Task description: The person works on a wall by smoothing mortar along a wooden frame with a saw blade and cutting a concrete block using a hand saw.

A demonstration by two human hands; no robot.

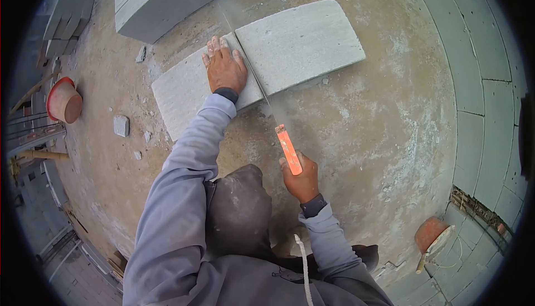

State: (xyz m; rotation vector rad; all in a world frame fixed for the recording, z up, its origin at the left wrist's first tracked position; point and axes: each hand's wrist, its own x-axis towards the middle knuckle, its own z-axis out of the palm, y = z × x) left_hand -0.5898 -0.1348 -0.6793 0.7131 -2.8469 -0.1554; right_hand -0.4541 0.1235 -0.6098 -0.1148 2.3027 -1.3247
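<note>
A pale grey lightweight concrete block lies flat on the dusty floor, with a dark cut line running across it. My left hand presses flat on the block's left part, fingers stretched out beside the cut. In my right hand is the orange handle of a hand saw, fingers wrapped round it. The saw's thin blade, seen nearly edge-on, sits in the cut line and reaches past the block's far edge. Part of the blade near the handle is blurred.
Larger blocks stand beyond the work block. A bucket with a red rim and broken chunks are at left. A block wall runs along the right, with a reddish container near its lower end.
</note>
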